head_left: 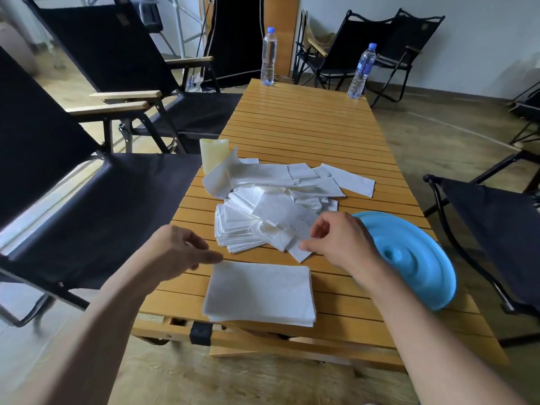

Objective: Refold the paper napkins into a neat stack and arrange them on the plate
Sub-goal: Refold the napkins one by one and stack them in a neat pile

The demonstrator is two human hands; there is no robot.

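Note:
A neat stack of folded white napkins (260,290) lies at the near edge of the slatted wooden table (306,127). Behind it spreads a loose heap of unfolded and half-folded napkins (271,200). A blue plate (415,258) sits at the right, partly over the table's edge. My right hand (339,238) pinches the corner of a loose napkin (287,226) at the front of the heap. My left hand (181,249) hovers by the stack's far left corner, fingers relaxed, holding nothing.
A pale cream cup-like holder (213,153) stands at the table's left edge behind the heap. Two water bottles (268,57) (362,71) stand at the far end. Black folding chairs (87,176) (496,229) flank the table on both sides.

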